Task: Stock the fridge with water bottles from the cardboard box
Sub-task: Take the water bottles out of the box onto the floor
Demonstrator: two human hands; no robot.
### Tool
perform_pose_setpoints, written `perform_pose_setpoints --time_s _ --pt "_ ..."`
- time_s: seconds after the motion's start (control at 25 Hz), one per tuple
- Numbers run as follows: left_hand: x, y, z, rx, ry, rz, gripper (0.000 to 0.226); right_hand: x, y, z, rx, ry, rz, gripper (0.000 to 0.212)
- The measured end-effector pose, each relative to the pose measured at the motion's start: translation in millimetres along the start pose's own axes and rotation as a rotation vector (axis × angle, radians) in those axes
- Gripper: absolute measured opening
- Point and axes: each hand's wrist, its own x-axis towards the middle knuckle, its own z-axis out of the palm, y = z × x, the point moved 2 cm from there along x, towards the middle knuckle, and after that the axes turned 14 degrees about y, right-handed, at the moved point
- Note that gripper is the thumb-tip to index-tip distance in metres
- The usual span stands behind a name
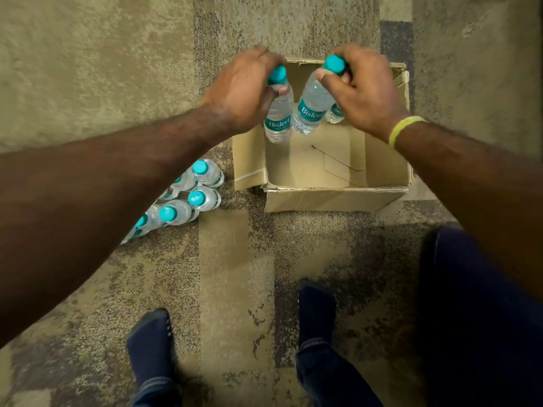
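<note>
Left hand (244,89): fingers curled round the neck of one bottle (279,116), just below its teal cap. Right hand (364,89) grips a second bottle (311,108) the same way, thumb across the neck. Both bottles hang tilted, bases toward the person, over the far part of the cardboard box (323,198). A third bottle (335,113) shows under the right palm; can't tell if it's held too or standing in the box. Rest of the box floor looks bare. A group of bottles (191,195) stands on the carpet (88,54) just left of the box, partly hidden by the left forearm. Fridge not in view. Step in hand, as I read it: lifting a pair out of the box, prob. to join the group or go straight to the fridge. To do it well: grip at the neck, not on the cap itself, so nothing twists loose. Lift straight up to clear the box walls w/o clipping a flap. Check the third bottle isn't left behind. Set bottles down upright, close together, so none tips.
</note>
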Motion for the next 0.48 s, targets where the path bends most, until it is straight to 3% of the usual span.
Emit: perform_pose_setpoints --time_s 0.24,0.48 --pt "-39 11 -79 -0.071 0.076 0.083 0.044 -13 -81 -48 0.097 -0.118 -0.075 0.017" --pt "-141 -7 -111 -0.122 -0.103 0.069 0.04 -77 -135 0 0.143 -0.279 -0.084 0.025"
